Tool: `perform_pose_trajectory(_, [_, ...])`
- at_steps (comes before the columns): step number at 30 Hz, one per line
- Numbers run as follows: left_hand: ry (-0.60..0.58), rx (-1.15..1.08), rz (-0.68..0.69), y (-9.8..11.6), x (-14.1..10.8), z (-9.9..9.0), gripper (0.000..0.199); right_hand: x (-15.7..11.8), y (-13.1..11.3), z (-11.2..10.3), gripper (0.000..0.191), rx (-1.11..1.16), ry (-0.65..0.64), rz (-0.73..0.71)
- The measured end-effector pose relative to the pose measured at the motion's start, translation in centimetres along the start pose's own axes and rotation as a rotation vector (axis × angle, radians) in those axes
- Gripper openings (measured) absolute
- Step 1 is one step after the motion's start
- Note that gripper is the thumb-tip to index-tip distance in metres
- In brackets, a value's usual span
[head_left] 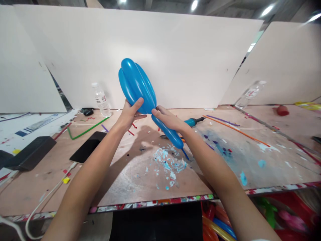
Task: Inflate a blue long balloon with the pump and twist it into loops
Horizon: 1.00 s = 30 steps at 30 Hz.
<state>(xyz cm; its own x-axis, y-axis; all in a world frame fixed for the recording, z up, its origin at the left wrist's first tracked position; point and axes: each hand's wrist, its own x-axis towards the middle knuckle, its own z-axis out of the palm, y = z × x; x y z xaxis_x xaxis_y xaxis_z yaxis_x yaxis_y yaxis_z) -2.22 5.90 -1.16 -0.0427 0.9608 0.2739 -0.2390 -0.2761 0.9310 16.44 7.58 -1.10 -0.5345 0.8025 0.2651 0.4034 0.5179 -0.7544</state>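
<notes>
A blue modelling balloon (139, 82) is held up over the table, tilted toward the upper left. Its upper part is several long lobes bunched side by side; a single segment runs down to the right and ends in a thin uninflated tail. My left hand (132, 110) grips the lower left of the bunch, thumb on the front. My right hand (167, 117) pinches the narrow joint where the bunch meets the single segment. Behind my right wrist lies a blue balloon pump (192, 122) with a black nozzle, partly hidden.
On the table (140, 180) lie a black phone (87, 147) with a white cable, a dark box (33, 152), uninflated green (86, 132) and orange balloons (235, 130). Plastic bottles stand at left (101, 100) and lean at right (250, 95) near white panels (175, 50).
</notes>
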Motion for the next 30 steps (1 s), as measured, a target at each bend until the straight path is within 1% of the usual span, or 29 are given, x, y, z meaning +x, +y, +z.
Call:
perform_pose_trajectory(3, [0.038, -0.049, 0.023, 0.1, -0.3, 0.4, 0.077, 0.0, -0.1, 0.6, 0.046, -0.028, 0.055, -0.033])
perform_pose_trajectory(6, [0.051, -0.122, 0.031, 0.1, -0.5, 0.9, 0.079, -0.1, -0.4, 1.3, 0.047, -0.074, 0.141, -0.045])
perform_pose_trajectory(8, [0.032, -0.145, 0.034, 0.1, -0.6, 1.1, 0.076, -0.2, -0.5, 1.8, 0.049, -0.123, 0.201, -0.057])
perform_pose_trajectory(11, [-0.024, -0.175, 0.037, 0.2, -0.7, 1.1, 0.066, -0.3, -0.7, 2.3, 0.054, -0.222, 0.254, -0.057])
perform_pose_trajectory(16, [-0.094, -0.187, 0.054, 0.5, -0.3, 0.3, 0.058, -0.5, -1.1, 2.8, 0.057, -0.349, 0.296, -0.103])
perform_pose_trajectory(19, [-0.087, -0.184, 0.079, 0.5, 0.0, -0.4, 0.052, -0.6, -1.5, 2.9, 0.055, -0.350, 0.269, -0.133])
perform_pose_trajectory(23, [-0.094, -0.184, 0.084, 0.3, 0.3, -1.0, 0.047, -0.7, -1.9, 2.6, 0.050, -0.253, 0.208, -0.140])
perform_pose_trajectory(25, [-0.108, -0.177, 0.078, 0.3, 0.3, -1.1, 0.048, -0.7, -2.1, 2.2, 0.044, -0.185, 0.131, -0.147])
perform_pose_trajectory(28, [-0.147, -0.161, 0.072, 0.2, 0.0, -1.2, 0.053, -0.8, -2.4, 1.7, 0.037, -0.112, -0.026, -0.174])
perform_pose_trajectory(30, [-0.171, -0.144, 0.078, 0.3, -0.2, -1.1, 0.056, -0.8, -2.5, 1.5, 0.038, -0.090, -0.078, -0.159])
